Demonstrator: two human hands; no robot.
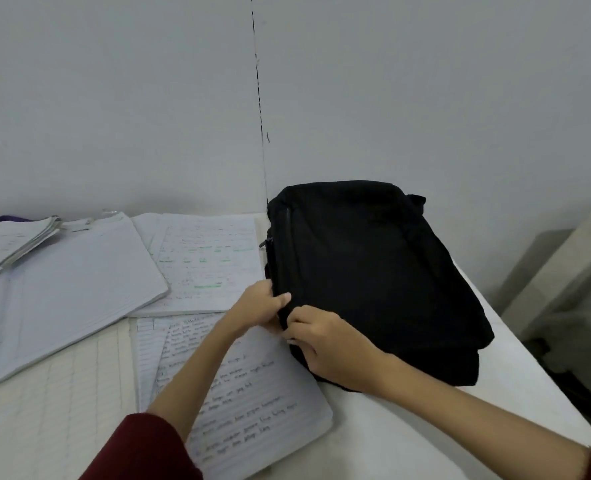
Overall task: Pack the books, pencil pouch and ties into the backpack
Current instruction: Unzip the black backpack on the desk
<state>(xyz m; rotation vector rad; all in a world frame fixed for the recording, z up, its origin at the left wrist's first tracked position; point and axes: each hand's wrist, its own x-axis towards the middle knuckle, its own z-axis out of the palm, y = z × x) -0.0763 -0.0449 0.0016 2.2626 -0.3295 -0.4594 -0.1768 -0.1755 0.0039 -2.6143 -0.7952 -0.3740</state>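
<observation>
One black backpack (373, 271) lies flat; both hands, left hand (257, 308) and right hand (325, 341), pinch its near-left edge. Four open notebooks (62, 289) lie left of it.

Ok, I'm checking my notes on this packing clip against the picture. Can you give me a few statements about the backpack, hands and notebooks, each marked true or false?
1. The black backpack lies on the table. True.
2. Both the left hand and the right hand grip its near-left edge. True.
3. The notebooks are already inside it. False: several open notebooks lie spread on the table to its left.
4. The right hand holds a pencil. False: no pencil shows.
5. The sleeves are dark red. True.
</observation>
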